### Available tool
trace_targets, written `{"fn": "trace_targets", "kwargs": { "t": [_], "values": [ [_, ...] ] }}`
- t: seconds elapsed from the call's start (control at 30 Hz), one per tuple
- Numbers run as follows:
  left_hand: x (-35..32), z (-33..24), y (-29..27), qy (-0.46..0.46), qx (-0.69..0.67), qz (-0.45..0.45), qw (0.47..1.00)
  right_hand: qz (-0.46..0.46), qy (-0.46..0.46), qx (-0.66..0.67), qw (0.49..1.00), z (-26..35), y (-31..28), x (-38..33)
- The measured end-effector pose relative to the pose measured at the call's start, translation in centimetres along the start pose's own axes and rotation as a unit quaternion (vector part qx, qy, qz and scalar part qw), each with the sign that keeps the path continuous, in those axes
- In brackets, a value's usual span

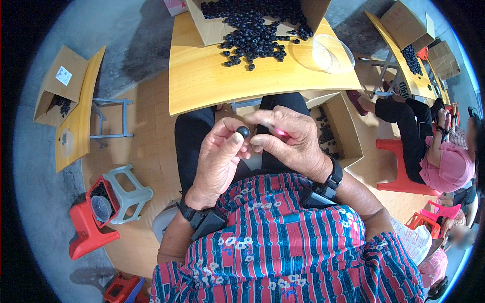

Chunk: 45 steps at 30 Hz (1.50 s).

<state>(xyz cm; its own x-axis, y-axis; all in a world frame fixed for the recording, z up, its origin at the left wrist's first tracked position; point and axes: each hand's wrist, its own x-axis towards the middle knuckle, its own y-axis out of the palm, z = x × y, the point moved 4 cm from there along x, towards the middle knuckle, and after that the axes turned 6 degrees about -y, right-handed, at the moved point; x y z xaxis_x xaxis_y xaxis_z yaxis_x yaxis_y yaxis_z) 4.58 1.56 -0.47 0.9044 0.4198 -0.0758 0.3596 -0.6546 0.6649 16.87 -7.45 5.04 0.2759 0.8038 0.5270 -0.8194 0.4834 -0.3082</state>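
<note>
Just above my lap, my left hand (220,151) pinches a small, shiny black ball (243,132) between thumb and fingers. My right hand (293,139) is close beside it, index finger stretched toward the ball and thumb apart from it. That index finger is smeared by motion. A bright pink glow shows by the right hand's fingers; its source is too small to make out. Beyond both hands, many round black pieces (252,43), several with visible holes, spill from an open cardboard box (207,30) onto a yellow table (217,83).
A clear round plastic tub (331,54) lies on the table's right part. Beside my right leg, an open carton (348,134) holds more black pieces. Stools (129,194), one with a red bin (108,189), stand at left. Other people (444,161) sit at right.
</note>
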Motion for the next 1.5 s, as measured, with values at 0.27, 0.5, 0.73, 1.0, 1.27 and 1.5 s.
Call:
{"fn": "trace_targets", "kwargs": {
  "t": [0.27,0.5,0.73,1.0,1.27,1.5],
  "values": [
    [0.1,1.4,0.2,-0.051,-0.069,-0.013,0.996,0.023,-0.036,-0.102,0.994,-0.8,0.1,-0.7],
    [0.4,2.1,0.3,-0.064,-0.1,-0.028,0.993,-0.011,-0.038,-0.106,0.994,-0.7,-0.2,-0.9],
    [2.2,1.8,0.0,-0.075,-0.042,-0.012,0.996,0.013,-0.015,-0.14,0.99,-2.0,-0.5,-0.6],
    [7.9,2.2,-2.5,-0.132,-0.163,-0.025,0.977,-0.063,0.04,-0.107,0.991,-2.6,-2.3,-0.3],
    [16.2,0.5,-5.4,0.058,0.554,-0.182,0.81,-0.088,0.054,-0.118,0.988,-4.9,-3.8,-1.1],
    [18.5,0.3,-5.3,0.15,0.694,-0.214,0.671,-0.094,0.07,-0.099,0.988,-6.1,-4.7,-1.1]
  ]
}}
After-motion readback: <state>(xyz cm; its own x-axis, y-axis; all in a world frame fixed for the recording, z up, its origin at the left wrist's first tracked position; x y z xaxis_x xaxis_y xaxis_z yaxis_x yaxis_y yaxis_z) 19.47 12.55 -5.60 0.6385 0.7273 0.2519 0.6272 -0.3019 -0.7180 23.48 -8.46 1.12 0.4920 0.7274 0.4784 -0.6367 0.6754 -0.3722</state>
